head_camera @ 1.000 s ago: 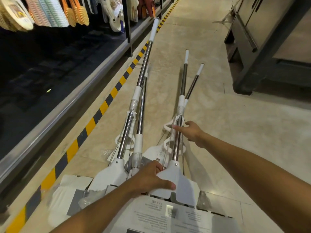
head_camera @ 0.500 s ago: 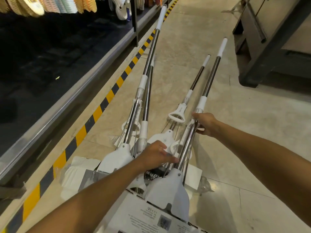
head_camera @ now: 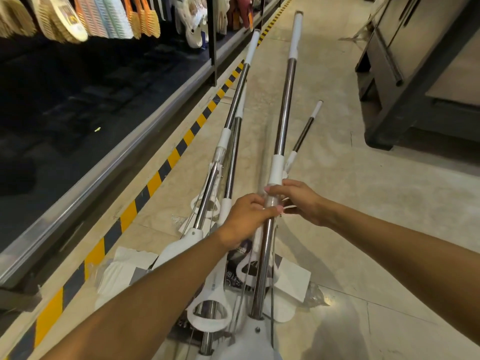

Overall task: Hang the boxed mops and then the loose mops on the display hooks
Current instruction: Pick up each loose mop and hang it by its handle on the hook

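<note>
I see both hands on one mop (head_camera: pixel 284 105): the left hand (head_camera: pixel 245 216) wraps its steel pole, and the right hand (head_camera: pixel 301 198) pinches it just beside the left. That mop rises off the floor (head_camera: pixel 363 216), above the other mops (head_camera: pixel 228 157) lying there.

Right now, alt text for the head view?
Both hands, left hand and right hand, grip the steel pole of one mop, raised off the shop floor. Other mops lie alongside, beside a striped shelf edge.
</note>
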